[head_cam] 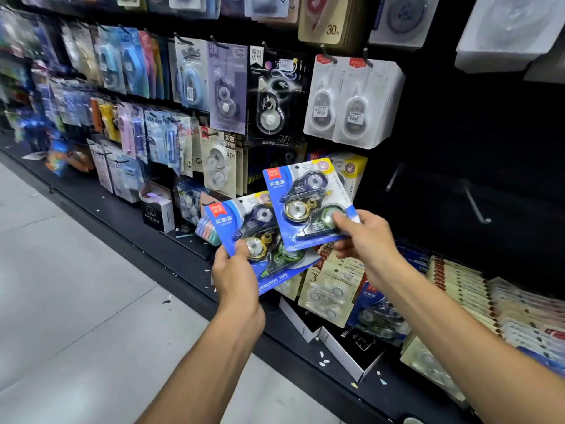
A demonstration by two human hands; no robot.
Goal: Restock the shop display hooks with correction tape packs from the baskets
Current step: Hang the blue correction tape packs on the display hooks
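The black display wall [458, 123] is hung with carded correction tapes, and two bare metal hooks [474, 203] jut from it, right of both raised hands. Below those hooks, stacked packs [458, 289] lie on the ledge. Left of the hooks, the right hand [363, 237] pinches one blue blister-carded correction tape pack [308, 203], while the left hand [235, 270] grips a second matching blue pack [260, 240] lower down.
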